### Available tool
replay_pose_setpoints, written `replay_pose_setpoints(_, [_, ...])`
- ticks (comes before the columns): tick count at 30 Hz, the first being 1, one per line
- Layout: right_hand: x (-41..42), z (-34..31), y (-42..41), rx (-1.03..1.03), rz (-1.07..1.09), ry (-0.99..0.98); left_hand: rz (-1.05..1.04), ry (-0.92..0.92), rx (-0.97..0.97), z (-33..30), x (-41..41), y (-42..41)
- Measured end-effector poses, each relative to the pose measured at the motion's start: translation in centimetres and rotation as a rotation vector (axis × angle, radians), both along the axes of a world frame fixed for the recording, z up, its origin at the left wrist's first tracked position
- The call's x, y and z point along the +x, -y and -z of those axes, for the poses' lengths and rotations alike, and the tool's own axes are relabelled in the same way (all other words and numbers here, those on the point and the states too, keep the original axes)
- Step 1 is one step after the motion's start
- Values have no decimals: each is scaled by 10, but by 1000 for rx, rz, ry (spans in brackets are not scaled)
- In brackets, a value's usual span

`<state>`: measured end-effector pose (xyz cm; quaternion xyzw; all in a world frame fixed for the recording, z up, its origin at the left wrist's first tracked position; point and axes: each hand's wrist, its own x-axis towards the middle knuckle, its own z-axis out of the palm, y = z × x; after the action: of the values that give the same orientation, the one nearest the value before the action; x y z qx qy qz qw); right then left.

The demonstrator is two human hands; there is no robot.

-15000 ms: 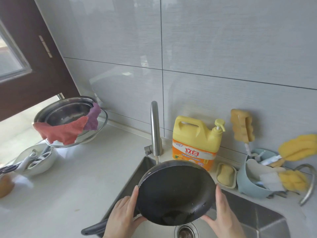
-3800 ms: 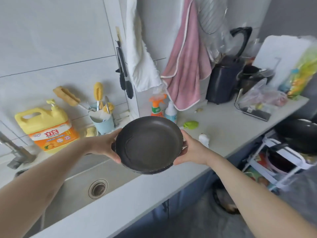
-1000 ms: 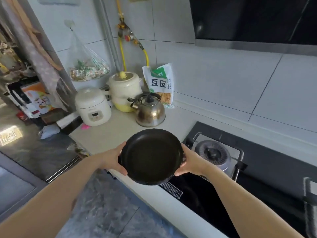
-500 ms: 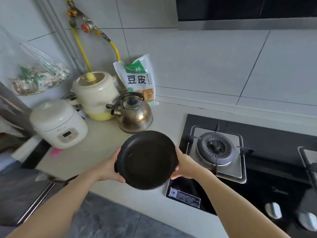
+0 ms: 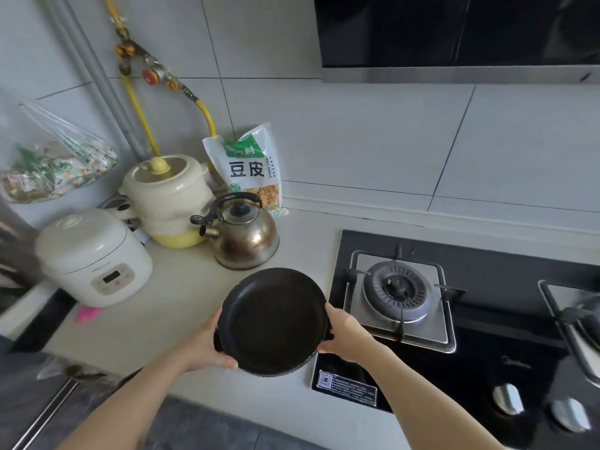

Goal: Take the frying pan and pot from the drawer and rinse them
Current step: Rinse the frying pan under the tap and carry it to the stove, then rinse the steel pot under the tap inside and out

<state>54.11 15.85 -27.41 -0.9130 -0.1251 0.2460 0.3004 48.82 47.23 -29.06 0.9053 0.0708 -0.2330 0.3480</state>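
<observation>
A pale bench (image 5: 168,306) runs under the tiled wall (image 5: 373,134), and a dark range hood (image 5: 454,30) hangs over the right side. Set into the bench on the right is a black glass stove (image 5: 487,352) with a round burner (image 5: 397,289) on a steel plate and two knobs (image 5: 508,397) near its front edge. On the left of the bench stands a white rice cooker (image 5: 94,258), with a cream lidded crock (image 5: 168,196) behind it and a brassy kettle (image 5: 243,235) just beside that. A printed food bag (image 5: 250,167) leans against the wall behind the kettle, and a clear plastic bag (image 5: 55,164) hangs on the wall at far left. A grey pipe and a yellow gas hose (image 5: 203,107) run down the corner. In the middle, the black frying pan (image 5: 271,321) is held in the air above the front of the bench, between the kettle and the stove, its inside facing up. The left hand (image 5: 203,347) grips the pan's left rim with fingers curled beneath it, and the right hand (image 5: 344,331) grips the right rim, thumb at the edge. A small pink scrap (image 5: 87,314) lies on the bench by the rice cooker.
</observation>
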Motion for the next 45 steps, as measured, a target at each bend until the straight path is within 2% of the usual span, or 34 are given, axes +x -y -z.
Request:
replay_pose_setpoints(3, [-5,-10,7,-77,49,67,-16,48,187,-17,14,12])
replay_pose_setpoints(6, [-11,-36,33,-72,260,239,-177,253,398,-37,32,36])
replay_pose_setpoints(10, [-29,-88,103,-81,688,511,-376,752,474,-79,46,88])
replay_pose_setpoints(12, [-46,-111,144,-152,882,630,-364,889,459,-101,50,122])
replay_pose_setpoints(14, [-70,-133,182,-210,1035,707,-257,947,435,-124,52,160])
replay_pose_setpoints(21, [-186,-180,302,-291,1418,691,17,1066,270,-190,41,301])
replay_pose_setpoints(28, [-367,-205,425,-456,1812,712,172,1136,41,-212,-6,468])
replay_pose_setpoints(38, [-587,-212,556,-668,2054,632,491,1129,-175,-206,-164,712])
replay_pose_setpoints(45, [-692,-202,617,-686,2221,564,706,1124,-253,-204,-257,859])
